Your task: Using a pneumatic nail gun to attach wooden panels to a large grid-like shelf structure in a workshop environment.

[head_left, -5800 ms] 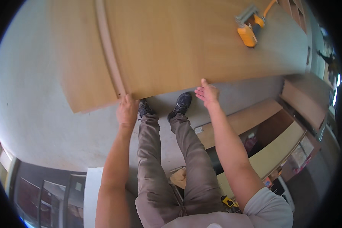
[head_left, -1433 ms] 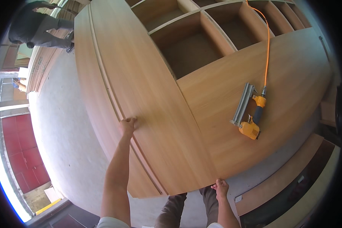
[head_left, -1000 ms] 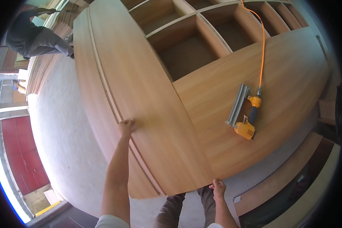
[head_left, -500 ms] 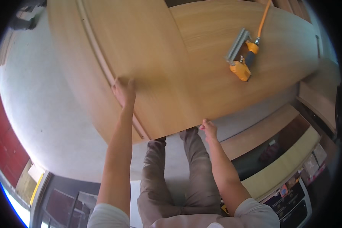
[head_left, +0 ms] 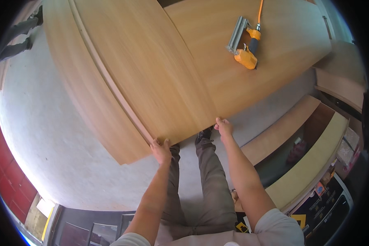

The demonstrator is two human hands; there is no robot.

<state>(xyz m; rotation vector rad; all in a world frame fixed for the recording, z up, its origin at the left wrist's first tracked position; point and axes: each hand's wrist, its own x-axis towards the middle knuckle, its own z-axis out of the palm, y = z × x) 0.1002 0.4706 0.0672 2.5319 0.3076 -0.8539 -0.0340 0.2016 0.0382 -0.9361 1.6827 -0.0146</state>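
A wide wood-grain panel (head_left: pixel 151 74) lies in front of me, with a long narrow wooden strip (head_left: pixel 106 74) running along its left part. My left hand (head_left: pixel 161 152) is at the strip's near end, by the panel's front edge; its thumb and fingers bend around that end, though the grip is partly hidden. My right hand (head_left: pixel 224 128) is closed on the panel's front edge, near its right corner. To the right, on a second wood-grain panel (head_left: pixel 274 53), rests a yellow and grey nail gun (head_left: pixel 247 51), away from both hands.
An orange air hose (head_left: pixel 260 10) runs from the nail gun to the far side. Pale boards (head_left: pixel 283 131) stand low at the right, beside boxes. Another person's legs (head_left: pixel 18 39) show at the far left. Red panels (head_left: pixel 8 164) stand at the left rim.
My left hand has moved down along the strip from its middle to the near end. My right hand stays at the panel's front edge. The view has shifted, showing more of the other person's legs.
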